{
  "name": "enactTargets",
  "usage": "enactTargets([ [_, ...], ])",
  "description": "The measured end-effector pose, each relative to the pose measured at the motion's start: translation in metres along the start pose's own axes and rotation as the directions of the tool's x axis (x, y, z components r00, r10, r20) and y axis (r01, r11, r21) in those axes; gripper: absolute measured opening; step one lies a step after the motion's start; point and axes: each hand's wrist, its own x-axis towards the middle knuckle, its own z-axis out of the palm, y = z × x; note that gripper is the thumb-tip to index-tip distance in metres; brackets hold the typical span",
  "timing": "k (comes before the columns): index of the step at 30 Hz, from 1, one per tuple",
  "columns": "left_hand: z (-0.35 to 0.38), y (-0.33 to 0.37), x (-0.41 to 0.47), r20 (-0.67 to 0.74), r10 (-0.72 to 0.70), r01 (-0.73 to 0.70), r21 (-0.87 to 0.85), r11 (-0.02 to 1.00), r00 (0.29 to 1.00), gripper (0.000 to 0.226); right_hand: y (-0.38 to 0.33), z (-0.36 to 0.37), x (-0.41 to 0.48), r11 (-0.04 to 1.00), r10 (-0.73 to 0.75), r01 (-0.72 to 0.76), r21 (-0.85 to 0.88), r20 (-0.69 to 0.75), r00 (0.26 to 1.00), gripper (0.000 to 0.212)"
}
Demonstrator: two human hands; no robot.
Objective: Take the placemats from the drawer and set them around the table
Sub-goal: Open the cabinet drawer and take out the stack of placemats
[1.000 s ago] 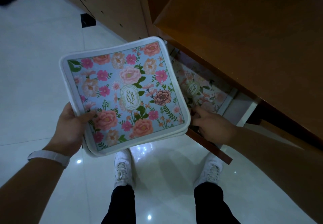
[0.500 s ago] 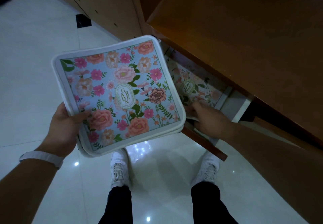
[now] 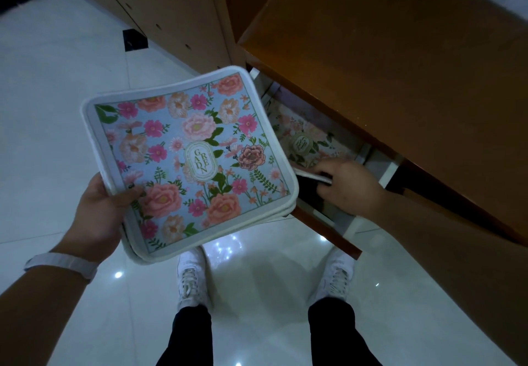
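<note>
A stack of floral placemats (image 3: 188, 163), blue with pink flowers and white borders, is held flat over the floor by my left hand (image 3: 100, 211), thumb on top at the near left edge. One more floral placemat (image 3: 305, 143) lies inside the open drawer (image 3: 325, 231) under the wooden tabletop (image 3: 400, 80). My right hand (image 3: 348, 188) is in the drawer, fingers curled around that mat's near white edge, which is lifted slightly.
A wooden cabinet wall (image 3: 165, 8) runs along the back left. Glossy white floor tiles (image 3: 57, 108) lie below. My two feet in white shoes (image 3: 191, 277) stand just in front of the drawer.
My right hand has closed on the near edge of the mat in the drawer and raised it a little. The stack in my left hand has barely shifted.
</note>
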Motion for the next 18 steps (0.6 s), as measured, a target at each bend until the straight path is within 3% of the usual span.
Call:
enactTargets([
  [10, -0.005, 0.003, -0.016, -0.002, -0.048, 0.047, -0.057, 0.997, 0.999, 0.043, -0.046, -0.111, -0.03, 0.992, 0.052, -0.046, -0.115, 0.047, 0.998, 0.016],
  [14, -0.016, 0.004, -0.019, -0.022, -0.086, 0.084, -0.079, 0.993, 0.996, 0.043, -0.061, -0.164, -0.052, 0.991, 0.093, -0.098, -0.091, -0.053, 0.994, 0.016],
  [18, -0.028, 0.01, -0.032, 0.006, -0.141, 0.141, -0.072, 0.987, 0.99, 0.041, -0.096, -0.199, -0.065, 0.99, 0.046, -0.065, -0.124, -0.154, 0.987, 0.016],
])
